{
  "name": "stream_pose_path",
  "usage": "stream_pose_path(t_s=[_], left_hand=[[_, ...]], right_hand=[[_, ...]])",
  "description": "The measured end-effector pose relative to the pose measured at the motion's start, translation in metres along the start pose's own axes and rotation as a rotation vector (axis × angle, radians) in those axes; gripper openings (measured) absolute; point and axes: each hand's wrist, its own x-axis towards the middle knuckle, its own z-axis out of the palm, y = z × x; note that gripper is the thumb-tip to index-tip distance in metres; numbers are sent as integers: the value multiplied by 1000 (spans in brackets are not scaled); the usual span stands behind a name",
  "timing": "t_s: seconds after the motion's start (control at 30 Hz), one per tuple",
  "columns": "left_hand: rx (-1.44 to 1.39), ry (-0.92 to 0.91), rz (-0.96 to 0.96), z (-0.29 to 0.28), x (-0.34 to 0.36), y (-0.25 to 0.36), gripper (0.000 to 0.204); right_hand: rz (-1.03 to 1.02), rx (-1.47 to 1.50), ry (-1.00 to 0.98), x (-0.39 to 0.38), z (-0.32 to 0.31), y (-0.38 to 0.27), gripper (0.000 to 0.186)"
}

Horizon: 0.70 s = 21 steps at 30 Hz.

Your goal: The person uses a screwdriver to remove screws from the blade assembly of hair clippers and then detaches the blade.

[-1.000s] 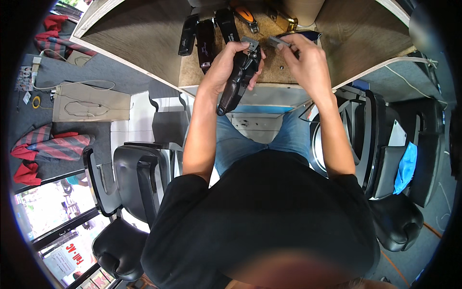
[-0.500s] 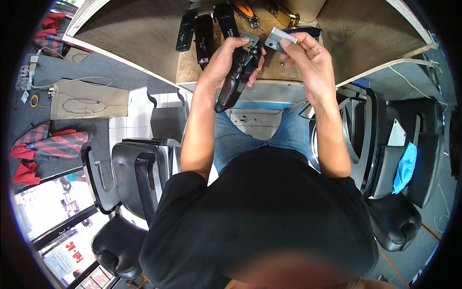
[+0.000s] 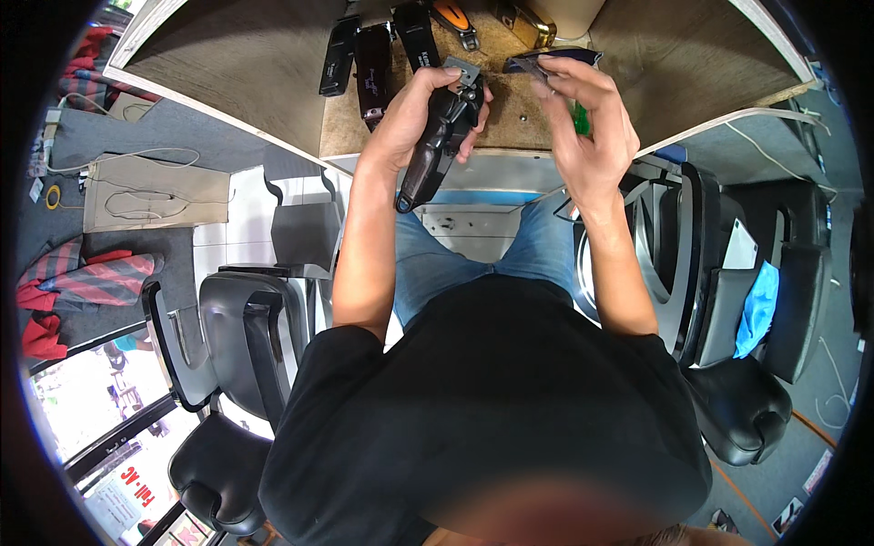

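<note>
My left hand [image 3: 410,118] is wrapped round a black hair clipper [image 3: 441,146], its thumb on the metal plate [image 3: 462,71] at the clipper's head. The clipper tilts, its tail toward me. My right hand [image 3: 592,118] is raised over the shelf, apart from the clipper. Between its thumb and fingers it pinches a toothed clipper blade [image 3: 530,71], now turned nearly edge-on and partly blurred. A small screw [image 3: 523,117] lies on the shelf between the hands. Something green [image 3: 581,118] shows behind my right hand, mostly covered.
On the wooden shelf [image 3: 346,127] lie a black clipper [image 3: 340,56], a dark maroon clipper [image 3: 373,73], another black clipper [image 3: 416,36], an orange-and-black trimmer [image 3: 454,23] and a gold device [image 3: 526,25]. Wooden side panels enclose it. Black chairs [image 3: 246,318] stand on both sides.
My right hand has turned the blade from face-up to nearly edge-on, with the fingers reaching further over it. A green thing now shows behind that hand. The left hand keeps its hold on the clipper.
</note>
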Motion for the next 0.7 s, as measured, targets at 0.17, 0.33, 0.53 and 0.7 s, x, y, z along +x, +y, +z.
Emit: stream_pose_path(t_s=[0.17, 0.33, 0.53, 0.7], left_hand=[[-2, 2, -6, -1, 0, 0, 49], [2, 22, -24, 0, 0, 0, 50], [11, 23, -11, 1, 0, 1, 50], [-13, -16, -6, -2, 1, -1, 50]], right_hand=[[-112, 37, 15, 0, -2, -2, 28], [-99, 73, -10, 0, -2, -2, 29], [-61, 33, -33, -4, 1, 2, 26], [145, 98, -51, -18, 8, 14, 30]])
